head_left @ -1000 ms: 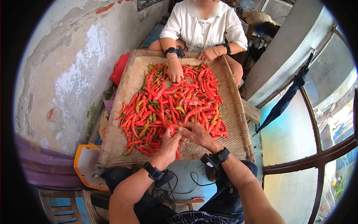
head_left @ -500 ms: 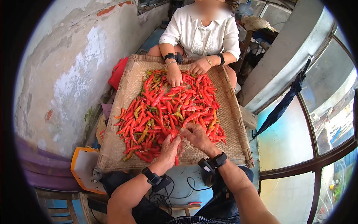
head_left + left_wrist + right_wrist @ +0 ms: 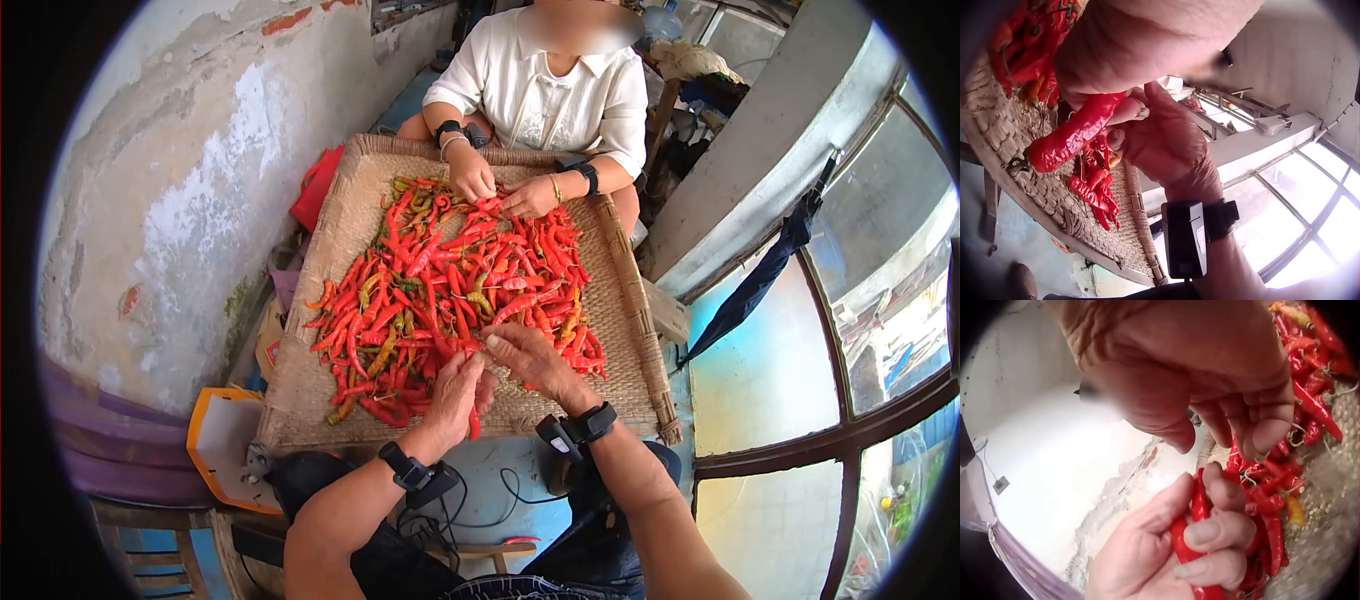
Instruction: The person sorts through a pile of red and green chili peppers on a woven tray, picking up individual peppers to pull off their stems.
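A heap of red peppers (image 3: 400, 290), some yellow-green, lies on a woven tray (image 3: 640, 360). My left hand (image 3: 457, 395) holds red peppers over the tray's near part; one pepper (image 3: 1072, 134) sticks out below the palm, stem end outward, in the left wrist view. In the right wrist view the left hand (image 3: 1166, 544) has its fingers curled round at least two red peppers (image 3: 1194, 540). Just beside it is my right hand (image 3: 535, 365), its fingers loosely bent and apart from the thumb, with nothing seen between them in the right wrist view (image 3: 1191, 375).
Across the tray a person in a white top (image 3: 560, 100) has both hands at the heap's far edge. A wall (image 3: 190, 200) stands at the left, windows (image 3: 770, 400) and a dark umbrella (image 3: 760, 270) at the right. Cables (image 3: 440, 520) and a stool (image 3: 480, 552) are below.
My right hand's fingers have spread a little from the left hand, which still holds peppers. The other person's hands have come together at the heap's far edge.
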Tool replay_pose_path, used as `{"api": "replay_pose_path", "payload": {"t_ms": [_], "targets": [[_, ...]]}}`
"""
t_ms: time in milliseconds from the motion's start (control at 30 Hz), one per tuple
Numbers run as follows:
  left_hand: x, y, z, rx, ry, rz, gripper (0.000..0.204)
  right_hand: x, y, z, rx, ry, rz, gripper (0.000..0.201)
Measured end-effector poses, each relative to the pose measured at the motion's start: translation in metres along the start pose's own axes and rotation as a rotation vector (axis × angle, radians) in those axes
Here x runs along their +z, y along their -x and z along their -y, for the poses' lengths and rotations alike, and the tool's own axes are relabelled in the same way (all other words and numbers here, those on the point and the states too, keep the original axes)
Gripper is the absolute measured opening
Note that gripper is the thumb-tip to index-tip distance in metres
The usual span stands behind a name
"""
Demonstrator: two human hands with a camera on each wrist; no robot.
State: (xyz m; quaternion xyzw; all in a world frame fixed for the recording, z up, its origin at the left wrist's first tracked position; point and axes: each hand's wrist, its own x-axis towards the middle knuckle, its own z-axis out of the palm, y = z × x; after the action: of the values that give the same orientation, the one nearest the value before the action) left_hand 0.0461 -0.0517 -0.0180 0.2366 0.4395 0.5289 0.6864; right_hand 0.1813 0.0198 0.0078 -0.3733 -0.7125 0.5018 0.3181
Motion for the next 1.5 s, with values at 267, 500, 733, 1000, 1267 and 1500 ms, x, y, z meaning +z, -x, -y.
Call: {"api": "replay_pose_path", "payload": {"t_ms": [267,500,733,1000,1267,1500], "targets": [[0.001,-0.001,0.007,-0.022,-0.153,0.101,0.018,-0.003,0.000,0.009,0.267,-0.017,0.304,0.038],[0.003,0.000,0.007,-0.003,-0.149,0.103,0.016,-0.004,-0.003,0.000,0.238,-0.031,0.288,0.025],[0.007,0.001,0.004,-0.050,-0.097,0.073,0.018,-0.001,-0.005,-0.006,0.132,-0.193,0.095,0.015],[0.003,-0.004,0.011,-0.004,-0.123,0.101,0.027,-0.021,-0.021,0.015,0.135,-0.551,-0.416,0.027],[-0.003,-0.011,-0.008,0.214,0.106,-0.027,0.030,0.005,0.007,0.011,0.155,-0.066,0.052,0.051],[-0.005,-0.012,-0.018,0.322,0.295,-0.177,0.031,0.021,0.016,0.022,0.218,-0.119,0.350,0.043]]}}
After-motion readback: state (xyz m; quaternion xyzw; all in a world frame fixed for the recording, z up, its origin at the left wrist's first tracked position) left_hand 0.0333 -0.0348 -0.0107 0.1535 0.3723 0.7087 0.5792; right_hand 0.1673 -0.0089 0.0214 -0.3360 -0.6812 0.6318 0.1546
